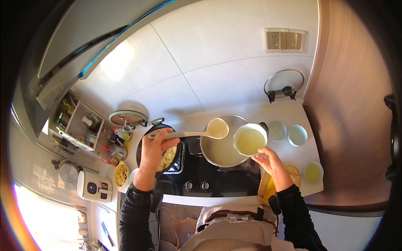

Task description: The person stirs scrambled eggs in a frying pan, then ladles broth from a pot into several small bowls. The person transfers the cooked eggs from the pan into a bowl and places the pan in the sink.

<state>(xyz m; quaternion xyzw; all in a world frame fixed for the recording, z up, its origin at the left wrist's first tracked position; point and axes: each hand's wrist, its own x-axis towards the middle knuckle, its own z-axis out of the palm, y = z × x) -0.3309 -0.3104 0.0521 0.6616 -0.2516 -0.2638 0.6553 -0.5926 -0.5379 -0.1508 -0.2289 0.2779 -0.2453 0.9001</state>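
Note:
My left hand [154, 150] grips the grey handle of a cream-coloured ladle [217, 128]. The ladle's bowl is over a wide steel pot [220, 155] of cloudy, pale liquid on the right side of the hob. In my right hand [270, 161], fingers and thumb hold the rim of a faceted white bowl [250, 140] filled with yellowish liquid. This bowl hangs above the pot's right edge and hides part of it. Beneath my left forearm, a dark frying pan [159, 127] contains a yellowish, speckled food [169, 157]; my hand covers part of the pan.
Two pale bowls [277, 131] [297, 135] stand right of the pot, and another bowl of yellow liquid [313, 173] is near the counter's right edge. A woven basket [293, 171] lies below my right hand. A yellow bowl of food [121, 175] and a white appliance [94, 187] are at left.

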